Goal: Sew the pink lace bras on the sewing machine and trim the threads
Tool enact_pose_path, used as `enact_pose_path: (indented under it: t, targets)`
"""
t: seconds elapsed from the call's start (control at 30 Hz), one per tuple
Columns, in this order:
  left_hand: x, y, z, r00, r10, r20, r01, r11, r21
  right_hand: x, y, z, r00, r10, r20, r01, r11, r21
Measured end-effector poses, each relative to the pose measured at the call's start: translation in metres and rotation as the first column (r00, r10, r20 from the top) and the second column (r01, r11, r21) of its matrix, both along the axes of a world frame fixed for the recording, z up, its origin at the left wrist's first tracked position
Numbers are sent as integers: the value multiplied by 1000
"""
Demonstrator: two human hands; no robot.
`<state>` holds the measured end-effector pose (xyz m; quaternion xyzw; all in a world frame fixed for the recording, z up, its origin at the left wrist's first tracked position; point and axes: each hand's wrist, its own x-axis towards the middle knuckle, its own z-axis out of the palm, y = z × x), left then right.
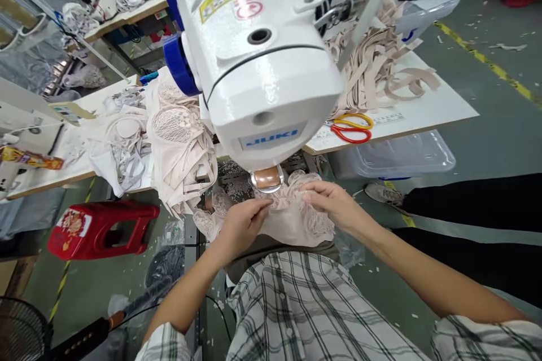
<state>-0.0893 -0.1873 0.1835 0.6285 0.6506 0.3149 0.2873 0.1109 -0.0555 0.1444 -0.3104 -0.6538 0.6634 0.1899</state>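
White table, grey floor, lace garment

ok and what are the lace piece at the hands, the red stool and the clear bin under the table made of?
Lace piece: soft fabric, mostly matte; folds and openwork show. Fibre unclear.
Red stool: likely moulded plastic, slightly glossy; smooth, rounded edges.
Clear bin: probably rigid plastic; see-through, with pale reflections.

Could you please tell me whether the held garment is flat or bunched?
Bunched: the garment shows gathered lace folds beneath the right hand.
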Motion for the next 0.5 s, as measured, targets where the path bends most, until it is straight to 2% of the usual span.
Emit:
enact_pose_path:
  t: [0.07,0.13,0.23,0.27,0.33,0.5]
  targets:
    - [-2,-2,7,999,-24,-42,23,999,-24,-2,-1,3,990,143,1,-141,970,199]
    - [0,-4,13,993,-80,-91,78,997,-24,-7,-7,9,947,320,33,-305,860,409]
    - [5,-3,16,985,-85,-151,93,995,42,-13,-15,17,859,506,78,-448,670,592]
    - [6,-2,17,986,-72,-153,82,994,66,-14,-16,19,845,527,87,-453,621,640]
    - [6,2,16,989,-62,-131,75,993,96,-13,-15,20,861,501,90,-402,562,723]
    - [6,7,19,996,-43,-77,48,997,65,-5,-15,17,915,398,67,-292,538,791]
